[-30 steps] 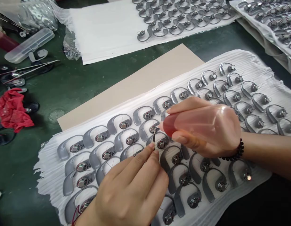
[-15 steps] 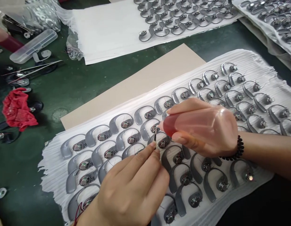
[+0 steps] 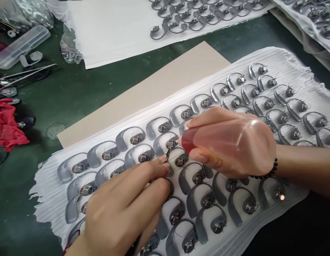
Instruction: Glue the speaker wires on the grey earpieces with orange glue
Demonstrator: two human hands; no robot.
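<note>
My left hand [image 3: 127, 202] is closed round slim dark tweezers [image 3: 168, 153], whose tip touches or nearly touches the round metal part on one grey ear-hook piece [image 3: 171, 144]. In my right hand [image 3: 215, 160] is a translucent squeeze bottle [image 3: 231, 142] with red liquid, tilted so its nozzle points left at that same piece. The nozzle's tip is close to the round part; whether it touches I cannot tell. Rows of similar grey ear-hook pieces [image 3: 131, 137] with round metal parts and thin wires lie around both hands.
White foam sheet [image 3: 48, 177] carries the rows, with beige cardboard [image 3: 143, 89] behind it. Farther back lies another white sheet [image 3: 114, 35] with more hooks. At left are a red cloth [image 3: 6, 126], a clear plastic case [image 3: 23, 46] and long thin tweezers [image 3: 28, 74] on the green table.
The view has shifted, so the table things appear farther left. My left hand has moved left and turned, tilting the tweezers. My right hand still holds the bottle at the same piece.
</note>
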